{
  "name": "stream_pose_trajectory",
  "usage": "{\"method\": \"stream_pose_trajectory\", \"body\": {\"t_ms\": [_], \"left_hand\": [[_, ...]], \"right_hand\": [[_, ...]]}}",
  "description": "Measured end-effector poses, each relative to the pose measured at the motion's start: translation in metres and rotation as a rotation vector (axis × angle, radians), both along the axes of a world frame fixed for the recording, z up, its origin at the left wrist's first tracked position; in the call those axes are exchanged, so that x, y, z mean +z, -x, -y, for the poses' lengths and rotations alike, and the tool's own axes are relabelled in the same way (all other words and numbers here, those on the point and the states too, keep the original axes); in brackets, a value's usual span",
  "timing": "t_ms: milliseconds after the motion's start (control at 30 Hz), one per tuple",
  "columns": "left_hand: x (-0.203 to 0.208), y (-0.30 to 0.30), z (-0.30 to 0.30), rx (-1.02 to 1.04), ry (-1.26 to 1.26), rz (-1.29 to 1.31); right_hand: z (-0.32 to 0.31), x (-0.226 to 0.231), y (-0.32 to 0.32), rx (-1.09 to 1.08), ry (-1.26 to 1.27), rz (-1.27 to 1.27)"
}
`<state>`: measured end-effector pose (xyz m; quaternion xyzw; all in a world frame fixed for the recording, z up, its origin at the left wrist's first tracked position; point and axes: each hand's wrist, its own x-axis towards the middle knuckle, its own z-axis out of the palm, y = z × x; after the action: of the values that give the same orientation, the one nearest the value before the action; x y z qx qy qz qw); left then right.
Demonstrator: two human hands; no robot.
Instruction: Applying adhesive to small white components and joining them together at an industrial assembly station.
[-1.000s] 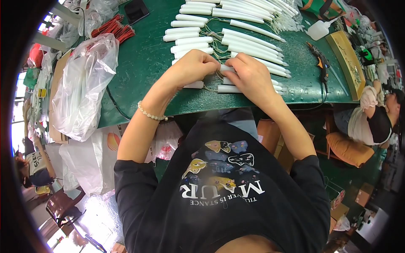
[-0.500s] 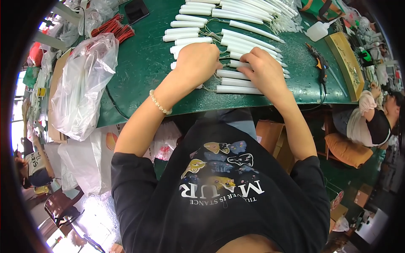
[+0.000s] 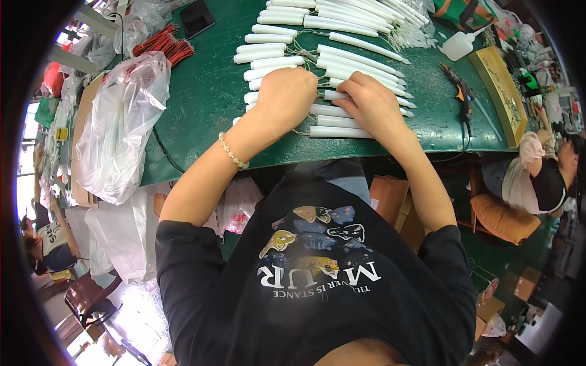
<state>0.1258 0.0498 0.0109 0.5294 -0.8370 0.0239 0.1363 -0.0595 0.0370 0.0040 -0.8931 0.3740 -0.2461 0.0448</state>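
Observation:
White candle-shaped tubes lie in two columns on the green table, joined by thin pale wires (image 3: 298,47) in the gap between them. My left hand (image 3: 288,91) is closed at the right ends of the left column, its fingertips curled down by the wires; whatever they pinch is hidden. Opposite, my right hand (image 3: 373,102) grips a white tube (image 3: 329,95) between thumb and fingers, close to its wired end. Several more white tubes (image 3: 339,132) lie nearer the table edge, partly under my right hand. Some tubes in the right column have pointed tips (image 3: 406,60).
On the left are a clear plastic bag (image 3: 122,122), a bundle of red wires (image 3: 165,46) and a black phone (image 3: 197,18). A glue gun (image 3: 462,94), a white bottle (image 3: 459,45) and a yellow tray (image 3: 500,97) stand right. A person (image 3: 546,165) sits beyond.
My right hand has shifted slightly left with the tube in its grip. The nearest tubes have slid a little left and toward me. My left hand stays almost in place.

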Motion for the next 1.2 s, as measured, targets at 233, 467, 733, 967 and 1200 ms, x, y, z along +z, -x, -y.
{"method": "stream_pose_trajectory", "body": {"t_ms": [233,467,733,967,1200], "left_hand": [[-0.001,-0.001,-0.005,0.147,-0.164,-0.176],[0.02,-0.008,-0.005,0.178,-0.401,-0.306],[0.007,-0.025,-0.003,0.096,-0.682,-0.672],[0.019,-0.025,-0.005,0.084,-0.786,-0.739],[0.024,-0.034,-0.007,0.221,-1.141,-1.095]], "right_hand": [[0.0,-0.001,-0.004,-0.011,0.006,0.021],[-0.002,-0.001,-0.005,-0.01,0.007,0.055],[-0.002,0.002,-0.004,-0.002,0.012,0.077],[-0.003,0.003,-0.005,-0.009,0.003,0.097],[-0.003,0.005,-0.006,-0.021,-0.002,0.124]]}}
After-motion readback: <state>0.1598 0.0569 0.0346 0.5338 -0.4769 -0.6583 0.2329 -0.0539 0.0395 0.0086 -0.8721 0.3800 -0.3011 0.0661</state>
